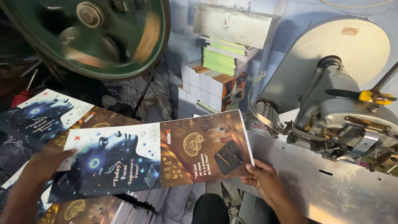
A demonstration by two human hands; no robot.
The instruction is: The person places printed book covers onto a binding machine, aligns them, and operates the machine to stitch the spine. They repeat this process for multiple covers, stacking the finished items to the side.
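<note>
Both hands carry an opened printed cover [153, 157], held flat near the middle of the scene, just left of the stitching machine [340, 112]. The left hand [41, 166] grips its near-left edge, fingers curled under; the right hand [261, 178] pinches the right corner, thumb on top. It looks like a feeding step: the cover's fold probably needs lining up on the steel table [331, 186] under the stitching head. Behind, a green flywheel [91, 33] blurs.

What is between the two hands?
In the head view, the printed cover sheet stretches between the left hand and right hand; both grip its edges.
</note>
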